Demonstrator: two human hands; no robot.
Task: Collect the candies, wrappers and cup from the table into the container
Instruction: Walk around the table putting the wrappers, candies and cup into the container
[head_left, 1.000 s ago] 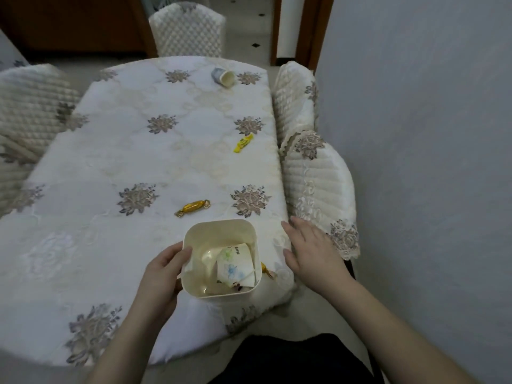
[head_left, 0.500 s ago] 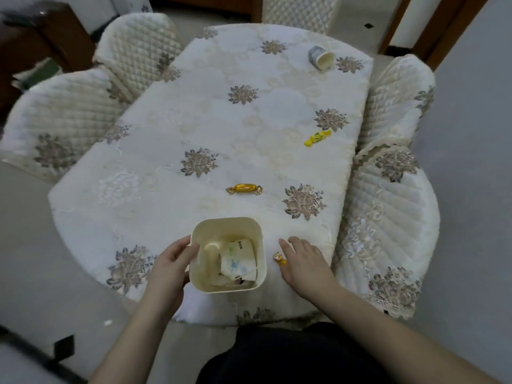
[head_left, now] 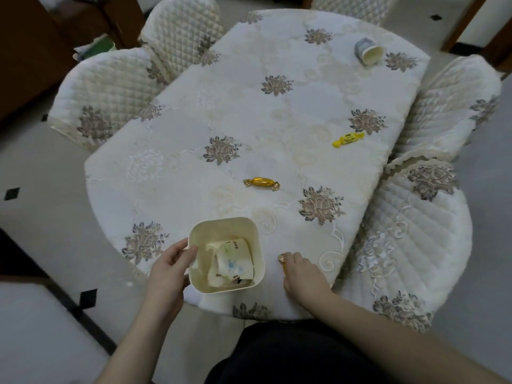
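A cream square container (head_left: 225, 227) stands near the table's front edge with a paper cup (head_left: 234, 263) lying inside it. My left hand (head_left: 169, 268) grips its left wall. Just right of the container, my right hand (head_left: 300, 271) lies on the cloth with its fingers curled over a small gold candy (head_left: 282, 258). Further out lie a gold-wrapped candy (head_left: 261, 182) in the middle and a yellow-wrapped candy (head_left: 347, 139) to the right. A grey and white cup (head_left: 368, 51) lies on its side at the far right end.
The table (head_left: 249, 120) wears a cream cloth with floral patches. Quilted chairs stand on the left (head_left: 105, 87), at the far left (head_left: 180, 26) and along the right side (head_left: 415, 236). Dark wooden furniture (head_left: 30, 45) fills the far left corner.
The view swung left and pulled back over the table. My right hand moved from the table's right edge to beside the container and closed its fingers over the small gold candy.
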